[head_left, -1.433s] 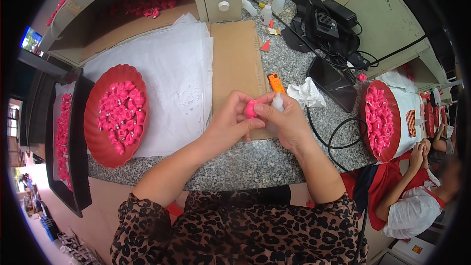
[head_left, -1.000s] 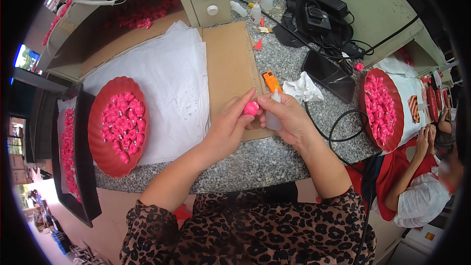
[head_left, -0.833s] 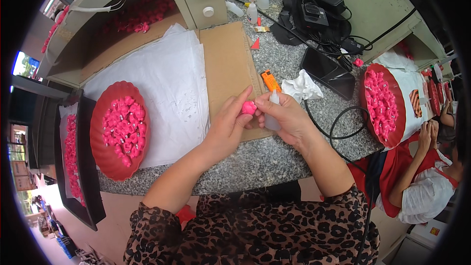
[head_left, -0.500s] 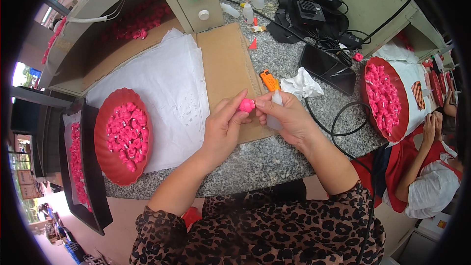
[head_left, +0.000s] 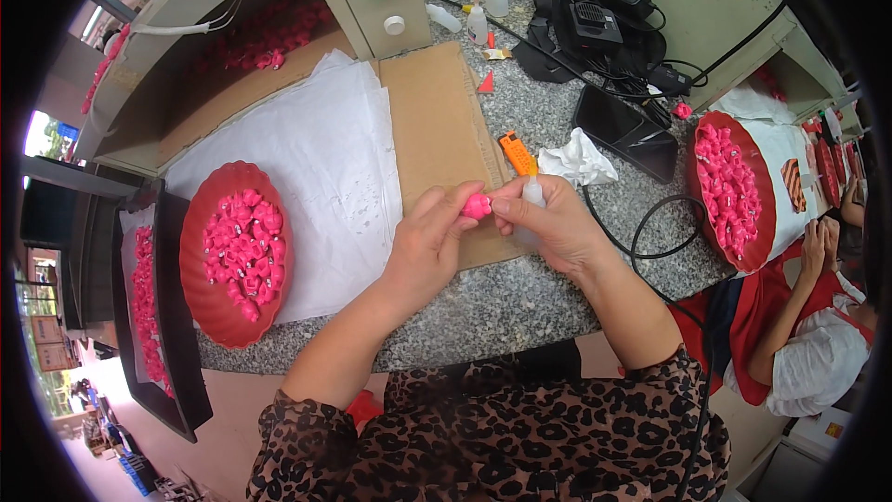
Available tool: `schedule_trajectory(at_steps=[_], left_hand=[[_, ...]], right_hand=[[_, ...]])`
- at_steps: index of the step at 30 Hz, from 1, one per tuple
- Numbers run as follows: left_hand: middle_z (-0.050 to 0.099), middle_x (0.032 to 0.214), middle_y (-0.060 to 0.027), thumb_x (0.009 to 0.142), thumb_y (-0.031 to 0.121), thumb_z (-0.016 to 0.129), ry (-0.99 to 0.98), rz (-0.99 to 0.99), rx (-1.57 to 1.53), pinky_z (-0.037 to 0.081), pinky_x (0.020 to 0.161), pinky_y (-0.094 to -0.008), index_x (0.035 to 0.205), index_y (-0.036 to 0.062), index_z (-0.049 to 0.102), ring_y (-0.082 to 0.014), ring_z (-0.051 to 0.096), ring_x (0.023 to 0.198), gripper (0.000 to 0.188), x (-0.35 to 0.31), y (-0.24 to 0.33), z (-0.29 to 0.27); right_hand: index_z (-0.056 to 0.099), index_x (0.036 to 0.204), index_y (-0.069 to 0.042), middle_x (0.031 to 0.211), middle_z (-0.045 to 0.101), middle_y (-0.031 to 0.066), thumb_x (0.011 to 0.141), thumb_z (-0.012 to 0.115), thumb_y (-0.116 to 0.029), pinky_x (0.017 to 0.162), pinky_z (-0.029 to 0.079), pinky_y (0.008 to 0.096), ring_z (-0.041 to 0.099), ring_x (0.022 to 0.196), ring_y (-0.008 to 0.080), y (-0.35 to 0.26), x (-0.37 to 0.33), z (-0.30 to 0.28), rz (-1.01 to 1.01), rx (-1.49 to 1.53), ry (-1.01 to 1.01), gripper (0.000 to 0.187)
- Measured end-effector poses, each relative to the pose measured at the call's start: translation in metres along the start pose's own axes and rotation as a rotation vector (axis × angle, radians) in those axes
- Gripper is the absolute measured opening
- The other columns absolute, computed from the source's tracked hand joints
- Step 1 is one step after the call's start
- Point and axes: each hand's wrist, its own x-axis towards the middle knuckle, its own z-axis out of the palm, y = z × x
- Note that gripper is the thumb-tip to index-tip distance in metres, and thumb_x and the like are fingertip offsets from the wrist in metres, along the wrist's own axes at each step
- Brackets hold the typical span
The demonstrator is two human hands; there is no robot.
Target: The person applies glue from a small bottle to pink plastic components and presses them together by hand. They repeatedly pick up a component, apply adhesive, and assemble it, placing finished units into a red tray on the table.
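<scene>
My left hand pinches a small pink molded piece between thumb and fingers, above a brown cardboard sheet. From the other side, the thumb and index fingertips of my right hand meet the same piece. A translucent squeeze bottle with an orange-yellow tip rests in my right hand, held in the palm by the other fingers; its lower part is partly hidden. Left of my hands, a red scalloped bowl contains many similar pink pieces. Whatever lies between my fingertips is too small to make out.
White paper covers the bench beside the cardboard. An orange lighter, crumpled tissue and black phone lie beyond my right hand. Another red bowl stands at right near a co-worker's hands. A black tray is far left.
Both hands and the pink piece sit slightly further right in the picture, as the whole bench has shifted a little too. The grip on the piece and the bottle stays the same.
</scene>
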Motion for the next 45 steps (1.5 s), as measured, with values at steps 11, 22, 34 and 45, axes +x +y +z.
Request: schedule_trajectory(at_steps=[11,22,34,45], left_hand=[[0.051,0.086,-0.0152,0.074,-0.014,0.046,-0.062,0.037,0.091,0.049,0.066,-0.0325,0.113,0.0026,0.049,-0.0283,0.056,0.079,0.043,0.0021,0.0084,-0.006],[0.052,0.086,-0.0158,0.074,-0.011,0.05,-0.036,0.062,0.098,0.047,0.063,-0.0345,0.111,0.002,0.05,-0.0307,0.056,0.076,0.04,0.0006,0.0036,-0.0034],[0.053,0.085,-0.0154,0.074,-0.008,0.05,-0.034,0.059,0.154,0.047,0.063,-0.0357,0.11,0.0018,0.05,-0.0312,0.056,0.076,0.037,-0.0002,0.0018,-0.0015],[0.052,0.084,-0.0154,0.076,-0.005,0.051,-0.047,0.041,0.17,0.046,0.062,-0.0362,0.111,0.0019,0.049,-0.0317,0.056,0.075,0.035,-0.0006,0.0014,-0.0017]], right_hand=[[0.062,0.081,0.0,0.072,0.06,0.0039,0.077,0.065,-0.01,0.059,0.043,0.0199,0.053,0.062,0.0075,-0.0021,0.0005,0.0007,0.002,-0.051,-0.005,0.012],[0.061,0.08,0.001,0.07,0.059,0.0036,0.076,0.066,-0.01,0.058,0.042,0.02,0.052,0.061,0.0077,-0.001,0.0014,0.0021,0.01,-0.053,0.027,0.012],[0.06,0.08,0.001,0.069,0.059,0.004,0.076,0.067,-0.012,0.057,0.042,0.0202,0.052,0.059,0.008,0.0012,0.0027,0.0013,0.048,-0.068,0.069,0.014],[0.059,0.081,0.001,0.07,0.058,0.0046,0.075,0.065,-0.01,0.057,0.042,0.0204,0.052,0.06,0.0084,0.001,0.0029,0.0023,0.054,-0.078,0.076,0.014]])
